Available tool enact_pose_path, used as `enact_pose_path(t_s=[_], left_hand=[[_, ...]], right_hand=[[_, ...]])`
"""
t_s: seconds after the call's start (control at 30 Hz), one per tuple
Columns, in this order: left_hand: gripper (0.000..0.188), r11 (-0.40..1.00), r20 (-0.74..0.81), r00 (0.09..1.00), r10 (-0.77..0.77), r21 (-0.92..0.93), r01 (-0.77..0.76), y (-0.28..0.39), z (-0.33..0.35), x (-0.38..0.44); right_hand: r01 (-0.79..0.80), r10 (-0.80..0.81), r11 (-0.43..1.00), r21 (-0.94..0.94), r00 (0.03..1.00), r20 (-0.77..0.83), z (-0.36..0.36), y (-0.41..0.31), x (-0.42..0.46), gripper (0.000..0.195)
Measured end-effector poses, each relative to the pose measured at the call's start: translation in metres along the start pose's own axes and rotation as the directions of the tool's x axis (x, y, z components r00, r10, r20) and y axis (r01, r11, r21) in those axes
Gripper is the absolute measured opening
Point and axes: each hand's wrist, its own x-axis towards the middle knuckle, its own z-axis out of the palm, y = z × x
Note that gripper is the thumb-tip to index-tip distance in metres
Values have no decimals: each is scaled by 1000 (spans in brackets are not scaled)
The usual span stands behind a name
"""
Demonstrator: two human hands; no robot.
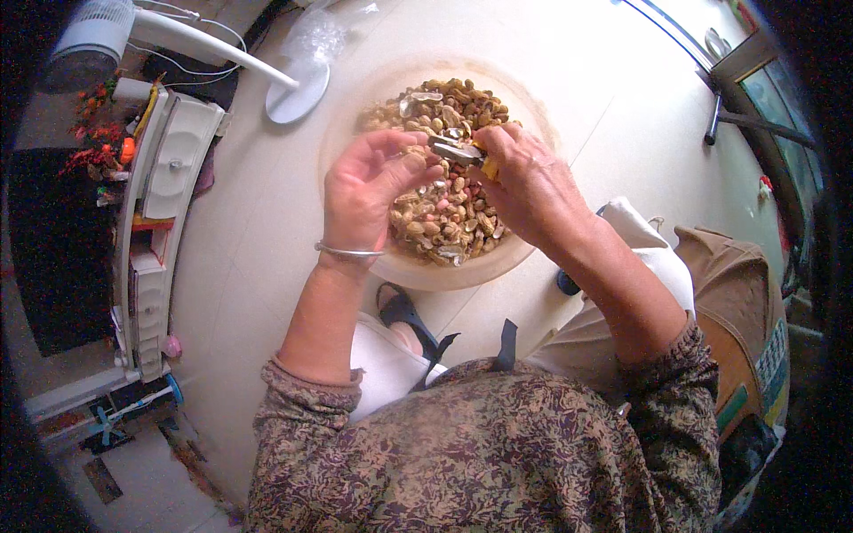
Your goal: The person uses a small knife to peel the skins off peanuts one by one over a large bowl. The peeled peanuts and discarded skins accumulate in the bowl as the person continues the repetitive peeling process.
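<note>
Between the fingers of my left hand [376, 183] is an unshelled peanut [414, 153], held up over a wide, shallow basin [460, 276]. A metal bangle circles my left wrist. My right hand [523, 173] grips metal pliers with yellow handles [458, 152]; their jaws point left, close to the peanut. Whether the jaws touch it I cannot tell. Below both hands, a heap of peanuts in shells [433, 230] fills the middle of the basin, with reddish shelled kernels [443, 203] and split shells among them. My fingers hide part of the heap.
A white stand with a round base [298, 93] rises at the upper left, beside clear plastic wrap [316, 33]. A white drawer cabinet [176, 160] lines the left. My sandalled foot [403, 320] is below the basin. Brown fabric [726, 286] lies at the right.
</note>
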Motion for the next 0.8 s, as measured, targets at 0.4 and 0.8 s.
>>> enact_pose_path(t_s=[0.4, 0.8], left_hand=[[28, 686, 34, 974, 222, 704, -181, 2, 12, -5], [46, 727, 47, 999, 13, 685, -42, 3, 16, 0]], right_hand=[[-5, 8, 998, -62, 999, 39, -1, 1, -2, 29], [147, -169, 979, -142, 974, -150, 18, 14, 0, 23]])
